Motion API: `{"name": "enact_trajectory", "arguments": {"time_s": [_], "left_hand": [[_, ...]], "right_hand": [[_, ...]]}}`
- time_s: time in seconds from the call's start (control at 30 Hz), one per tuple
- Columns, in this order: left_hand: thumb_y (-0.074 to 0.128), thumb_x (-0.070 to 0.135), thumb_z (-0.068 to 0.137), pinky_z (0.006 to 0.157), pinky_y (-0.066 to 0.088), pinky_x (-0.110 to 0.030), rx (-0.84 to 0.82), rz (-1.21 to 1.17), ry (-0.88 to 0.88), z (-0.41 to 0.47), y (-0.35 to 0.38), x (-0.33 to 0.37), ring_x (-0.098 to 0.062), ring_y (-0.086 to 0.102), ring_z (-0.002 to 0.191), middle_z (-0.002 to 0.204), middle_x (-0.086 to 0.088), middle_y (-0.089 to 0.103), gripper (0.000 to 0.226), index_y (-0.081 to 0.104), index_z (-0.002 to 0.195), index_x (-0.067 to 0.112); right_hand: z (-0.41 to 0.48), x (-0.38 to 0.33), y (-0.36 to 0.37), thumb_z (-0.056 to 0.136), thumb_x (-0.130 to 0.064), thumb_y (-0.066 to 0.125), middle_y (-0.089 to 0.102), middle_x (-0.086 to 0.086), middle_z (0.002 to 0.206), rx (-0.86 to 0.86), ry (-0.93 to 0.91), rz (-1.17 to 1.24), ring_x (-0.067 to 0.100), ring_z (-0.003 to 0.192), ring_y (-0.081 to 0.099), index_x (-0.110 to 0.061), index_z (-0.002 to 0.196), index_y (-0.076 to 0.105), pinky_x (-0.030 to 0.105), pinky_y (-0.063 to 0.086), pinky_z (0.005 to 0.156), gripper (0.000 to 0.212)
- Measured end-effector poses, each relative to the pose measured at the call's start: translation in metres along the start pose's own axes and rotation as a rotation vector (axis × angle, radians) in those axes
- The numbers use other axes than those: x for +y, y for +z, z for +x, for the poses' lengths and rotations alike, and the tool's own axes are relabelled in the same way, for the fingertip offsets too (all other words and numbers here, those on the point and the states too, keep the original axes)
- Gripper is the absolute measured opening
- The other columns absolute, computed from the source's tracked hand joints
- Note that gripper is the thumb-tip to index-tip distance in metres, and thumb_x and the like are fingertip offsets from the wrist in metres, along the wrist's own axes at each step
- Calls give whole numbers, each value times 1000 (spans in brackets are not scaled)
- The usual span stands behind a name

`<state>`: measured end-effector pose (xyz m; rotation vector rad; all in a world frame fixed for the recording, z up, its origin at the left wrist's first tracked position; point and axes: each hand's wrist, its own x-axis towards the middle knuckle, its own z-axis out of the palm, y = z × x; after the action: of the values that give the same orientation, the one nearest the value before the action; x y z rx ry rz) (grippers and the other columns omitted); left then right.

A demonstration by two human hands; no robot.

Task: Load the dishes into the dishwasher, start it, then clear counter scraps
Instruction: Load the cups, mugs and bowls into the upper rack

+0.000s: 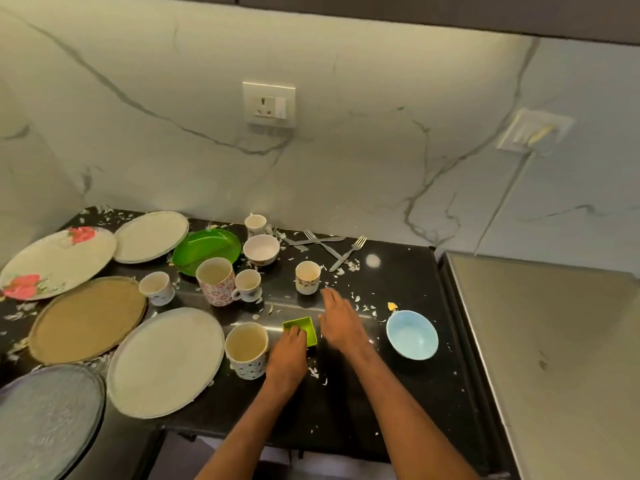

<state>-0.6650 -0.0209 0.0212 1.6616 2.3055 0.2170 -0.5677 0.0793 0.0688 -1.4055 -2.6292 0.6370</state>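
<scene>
My left hand point(289, 353) grips a small square green container point(304, 328) near the front middle of the black counter point(398, 368). To its right my right hand point(341, 322) lies flat with straight fingers on the counter among white scraps point(360, 303). A speckled mug point(247, 349) stands just left of my left hand. A light blue bowl point(412, 335) sits to the right. Several plates, among them a white one point(166, 362), a tan one point(88, 318) and a floral one point(57, 263), fill the left side.
Behind stand a green divided plate point(207, 249), a white bowl point(261, 250), several cups including a patterned mug point(215, 280) and a floral cup point(307, 277), and forks point(332, 247). A grey plate point(45, 417) overhangs front left. A steel surface point(554, 341) adjoins on the right.
</scene>
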Motion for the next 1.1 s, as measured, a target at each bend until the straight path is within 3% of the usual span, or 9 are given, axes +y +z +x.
{"name": "enact_trajectory", "arguments": {"time_s": [0.2, 0.3, 0.37, 0.53, 0.63, 0.9, 1.0, 1.1], "left_hand": [[55, 6, 92, 111, 37, -38, 42, -45, -34, 1, 10, 1, -20, 40, 137, 150, -3, 40, 53, 41, 142, 18], [53, 8, 94, 113, 35, -42, 35, -51, -43, -2, 15, 1, -19, 34, 141, 154, 0, 36, 55, 36, 145, 21], [52, 11, 96, 115, 33, -44, 37, -62, -50, -1, 18, 0, -18, 29, 145, 157, 0, 32, 55, 34, 147, 23], [52, 13, 97, 116, 32, -47, 39, -46, -55, 2, 17, 4, -18, 25, 147, 159, 0, 29, 55, 33, 148, 22], [53, 13, 96, 115, 33, -47, 30, -20, -60, 5, 16, 4, -18, 26, 147, 159, 0, 30, 54, 36, 147, 22], [51, 11, 97, 116, 32, -46, -9, 22, -34, 8, 13, 1, -20, 27, 147, 160, -3, 30, 51, 39, 146, 21], [52, 11, 96, 113, 36, -43, 2, 50, -22, 8, 10, 1, -20, 33, 144, 157, -4, 35, 49, 43, 143, 20], [50, 12, 97, 103, 43, -36, 29, 116, 23, 6, 9, 2, -20, 48, 129, 141, -4, 49, 38, 51, 134, 18]], "right_hand": [[56, -11, -18, 93, -11, 60, 10, 1, 166, -144, -18, -56, 33, 141, 36, -15, 157, 14, 49, 36, 114, 79], [76, -14, -20, 91, -11, 62, 25, 5, 161, -190, -47, -124, 36, 132, 47, -15, 153, 22, 49, 41, 109, 74], [81, -12, -17, 92, -17, 62, 41, 6, 150, -232, -71, -183, 35, 124, 54, -15, 145, 33, 48, 45, 104, 60], [78, -5, -8, 97, -21, 53, 57, 9, 132, -215, -75, -236, 35, 114, 60, -14, 130, 48, 44, 49, 96, 34], [67, 3, -1, 95, -18, 51, 65, 17, 119, -217, 31, -190, 38, 109, 63, -13, 124, 53, 40, 50, 90, 29], [27, 18, -2, 95, -9, 51, 64, 16, 124, -217, 64, -183, 38, 113, 62, -15, 134, 52, 43, 50, 96, 39], [4, 25, 3, 96, -7, 49, 61, 17, 128, -189, 85, -160, 38, 115, 60, -12, 136, 49, 44, 49, 95, 40], [-21, 34, 9, 93, -4, 47, 60, 19, 126, -168, 127, -103, 40, 112, 59, -11, 134, 45, 44, 48, 93, 42]]}}
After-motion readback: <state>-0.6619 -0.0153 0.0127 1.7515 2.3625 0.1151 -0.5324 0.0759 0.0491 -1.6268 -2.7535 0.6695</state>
